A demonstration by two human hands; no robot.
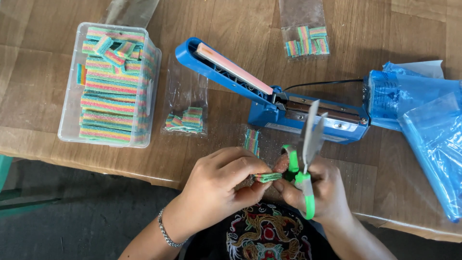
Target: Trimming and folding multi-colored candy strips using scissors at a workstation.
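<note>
My left hand [221, 180] pinches a short stack of rainbow-striped candy strips [268, 177] over the table's front edge. My right hand [320, 190] grips green-handled scissors [305, 159], blades pointing up and slightly apart, and its fingertips touch the other end of the same candy stack. A few more cut candy pieces [251, 139] stand on the wooden table [226, 110] just beyond my hands.
A clear plastic box [67, 123] full of rainbow candy strips sits at the left. Beside it lies a small clear bag with candy pieces [185, 120]; another filled bag [307, 41] lies at the back. A blue heat sealer [269, 98] stands open in the middle. Blue plastic bags [423, 110] lie right.
</note>
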